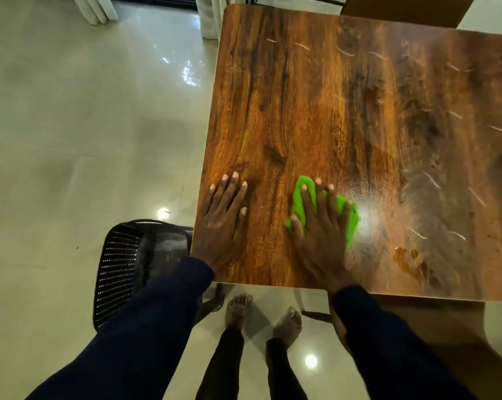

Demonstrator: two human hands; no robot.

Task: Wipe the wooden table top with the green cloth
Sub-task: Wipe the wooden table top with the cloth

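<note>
Cloth point(351, 223), bright green and bunched, lies on the table point(316, 96) near its front edge, a little right of the front left corner. The right hand point(322, 235) presses down on it, palm flat, fingers straight and spread. None of them curl round it, and the thumb lies on its left edge. Green shows past the fingertips at the far left and along the hand's right side. The rest of the cloth is hidden under the palm.

The left hand point(223, 220) rests flat on the bare wood just beside the table's left edge, apart from the cloth. Its fingers are straight and slightly fanned, and it holds nothing. Both arms wear dark blue sleeves point(145, 327).

The table top is glossy brown with a dark grain. Thin pale streaks point(431, 180) are scattered over its far and right parts, and a bright glare point(368, 209) sits just right of the cloth. The right half looks hazier than the left, and a darker blotch point(411, 261) sits near the front edge.

A black perforated chair point(122, 269) stands at the front left corner, partly under the table. 2 bare feet point(238, 310) stand on the pale, shiny tiled floor point(70, 140) just short of the front edge. Pale curtains point(93, 10) hang at the top left.
</note>
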